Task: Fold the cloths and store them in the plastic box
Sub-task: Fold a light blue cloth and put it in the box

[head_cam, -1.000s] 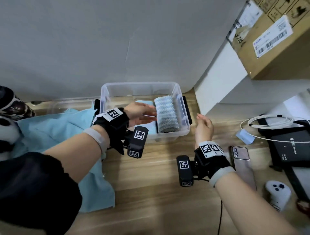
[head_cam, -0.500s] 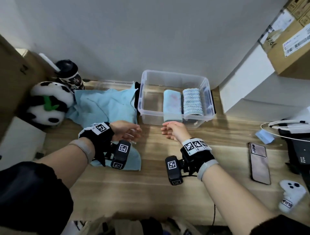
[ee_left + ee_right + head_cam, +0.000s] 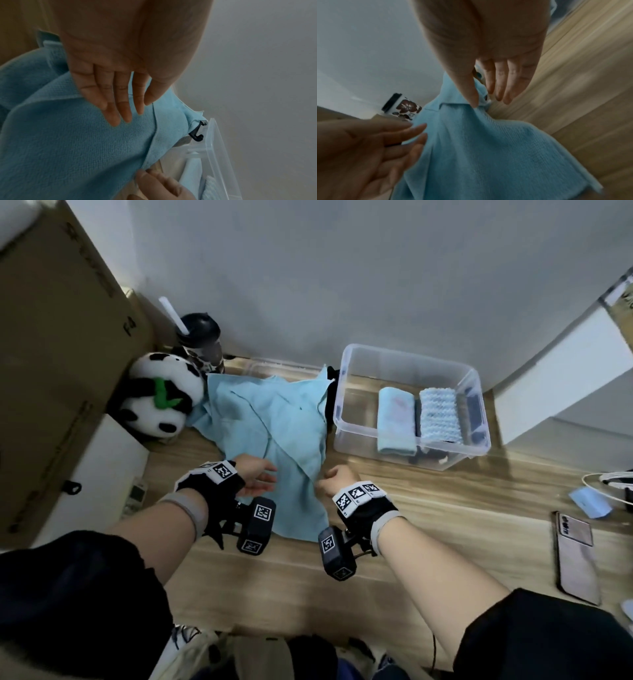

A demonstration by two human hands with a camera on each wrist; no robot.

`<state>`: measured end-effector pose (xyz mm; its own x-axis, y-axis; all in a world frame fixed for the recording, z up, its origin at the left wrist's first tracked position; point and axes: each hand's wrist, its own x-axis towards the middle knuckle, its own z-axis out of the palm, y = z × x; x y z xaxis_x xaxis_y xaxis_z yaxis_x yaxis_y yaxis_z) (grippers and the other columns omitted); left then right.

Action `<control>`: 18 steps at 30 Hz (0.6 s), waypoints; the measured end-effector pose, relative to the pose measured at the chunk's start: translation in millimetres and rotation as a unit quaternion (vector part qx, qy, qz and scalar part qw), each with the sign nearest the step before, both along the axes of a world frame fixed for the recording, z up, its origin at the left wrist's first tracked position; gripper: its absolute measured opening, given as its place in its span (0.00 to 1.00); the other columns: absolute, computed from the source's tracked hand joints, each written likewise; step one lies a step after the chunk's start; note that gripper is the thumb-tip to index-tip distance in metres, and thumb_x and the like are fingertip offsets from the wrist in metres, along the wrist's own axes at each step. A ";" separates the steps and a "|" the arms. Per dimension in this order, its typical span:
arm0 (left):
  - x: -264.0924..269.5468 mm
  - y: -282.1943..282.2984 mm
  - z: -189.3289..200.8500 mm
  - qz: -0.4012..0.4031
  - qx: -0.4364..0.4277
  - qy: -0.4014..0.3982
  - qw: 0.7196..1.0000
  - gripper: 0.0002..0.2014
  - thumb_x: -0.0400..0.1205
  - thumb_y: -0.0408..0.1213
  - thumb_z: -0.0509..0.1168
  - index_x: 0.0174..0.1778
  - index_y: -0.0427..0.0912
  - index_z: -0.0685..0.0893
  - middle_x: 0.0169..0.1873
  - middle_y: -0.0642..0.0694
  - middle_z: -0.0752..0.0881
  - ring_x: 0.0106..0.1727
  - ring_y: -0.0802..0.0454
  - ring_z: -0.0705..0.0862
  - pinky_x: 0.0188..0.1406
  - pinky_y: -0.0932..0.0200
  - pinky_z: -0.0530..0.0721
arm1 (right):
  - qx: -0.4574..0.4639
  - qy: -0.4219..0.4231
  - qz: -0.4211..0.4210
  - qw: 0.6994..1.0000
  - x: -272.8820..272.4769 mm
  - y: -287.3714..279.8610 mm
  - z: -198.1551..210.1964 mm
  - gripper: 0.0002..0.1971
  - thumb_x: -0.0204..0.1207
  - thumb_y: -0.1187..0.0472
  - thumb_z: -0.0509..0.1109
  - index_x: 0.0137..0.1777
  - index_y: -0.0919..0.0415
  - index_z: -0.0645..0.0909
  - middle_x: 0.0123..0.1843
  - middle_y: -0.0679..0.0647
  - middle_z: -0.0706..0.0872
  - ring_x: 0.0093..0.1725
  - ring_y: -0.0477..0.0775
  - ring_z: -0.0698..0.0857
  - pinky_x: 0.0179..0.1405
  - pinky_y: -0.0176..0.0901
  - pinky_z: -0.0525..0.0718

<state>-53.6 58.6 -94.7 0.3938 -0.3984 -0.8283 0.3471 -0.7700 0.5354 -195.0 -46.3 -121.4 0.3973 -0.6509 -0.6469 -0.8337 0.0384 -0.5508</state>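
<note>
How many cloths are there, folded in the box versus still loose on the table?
Folded in the plastic box: 2, a plain blue cloth and a ribbed blue-white cloth
Loose on the table: 1, the large light blue cloth
Total: 3

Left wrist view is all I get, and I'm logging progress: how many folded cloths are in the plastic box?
Observer: Two lie side by side in the plastic box: a plain blue folded cloth and a textured folded cloth.
Operator: How does the right hand hold the loose cloth?
Observer: The right hand pinches a fold at the edge of the light blue cloth under its thumb.
Operator: What's beyond the cloth's far left?
Observer: A panda plush lies beside that corner.
</note>
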 end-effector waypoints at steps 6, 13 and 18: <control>12.1 1.1 3.5 0.031 -0.021 0.007 0.999 0.10 0.85 0.37 0.57 0.37 0.43 0.77 0.27 0.48 0.84 0.28 0.54 0.83 0.31 0.63 0.71 | -0.122 0.021 0.047 0.991 6.1 2.9 -4.9 0.16 0.74 0.57 0.65 0.25 0.60 0.72 0.37 0.61 0.84 0.40 0.64 0.82 0.36 0.40 0.71; 9.8 -33.1 31.2 -0.026 -0.138 -0.158 0.977 0.06 0.81 0.28 0.61 0.44 0.43 0.80 0.35 0.47 0.79 0.28 0.59 0.81 0.26 0.67 0.76 | -0.292 -0.099 0.049 0.950 -4.2 -15.8 38.7 0.13 0.84 0.56 0.55 0.47 0.62 0.78 0.46 0.61 0.84 0.45 0.63 0.81 0.41 0.48 0.76; -0.1 -53.2 52.8 -0.227 -0.214 -0.317 0.896 0.25 0.67 0.46 0.74 0.61 0.52 0.81 0.63 0.43 0.79 0.66 0.47 0.76 0.71 0.54 0.72 | -0.324 -0.283 0.008 0.903 0.0 -25.1 88.7 0.11 0.83 0.58 0.59 0.38 0.57 0.74 0.34 0.46 0.72 0.36 0.49 0.72 0.39 0.46 0.71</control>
<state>-53.7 5.4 -41.8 0.4479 -0.8644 -0.2283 -0.4274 -0.4314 0.7945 -195.1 -71.4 -32.7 0.5573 -0.8111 0.1774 -0.4090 -0.4541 -0.7915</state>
